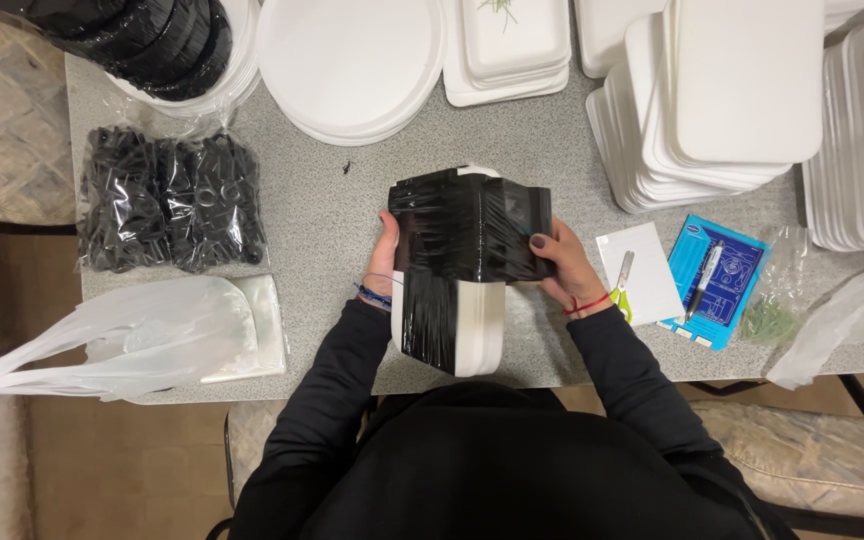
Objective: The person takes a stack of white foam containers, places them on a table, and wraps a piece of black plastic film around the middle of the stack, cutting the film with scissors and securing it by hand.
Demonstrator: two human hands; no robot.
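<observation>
Grey speckled tabletop [332,215] filled most of the view, with a brown floor seen at its 9 o'clock edge. At the centre, a stack of white trays [479,330] was held on edge, wrapped in black film [462,245] over its upper and left parts, its white lower right corner left bare. The stack was gripped from both sides: the left hand [386,252] was pressed flat against its 9 o'clock side, fingers hidden behind the film, and the right hand [562,262] was closed on its 3 o'clock side, thumb laid over the film. Both arms were covered by black sleeves.

At 10 o'clock of the stack, a clear bag of black pieces [170,200] was laid; at 8 o'clock, a white plastic bag [142,335] was spread over the table edge. At 12 o'clock, large oval plates [352,60] and smaller white trays [510,50] were set, with black lids [142,40] at 11 o'clock. At 2 o'clock, tall piles of white trays [722,100] were stacked. Just beside the right hand, at 3 o'clock, a white card [642,270] with yellow-handled scissors [622,285] on it was seen, then a blue sheet [717,280] with a pen [704,275] on top, and a small clear bag [777,300] beyond.
</observation>
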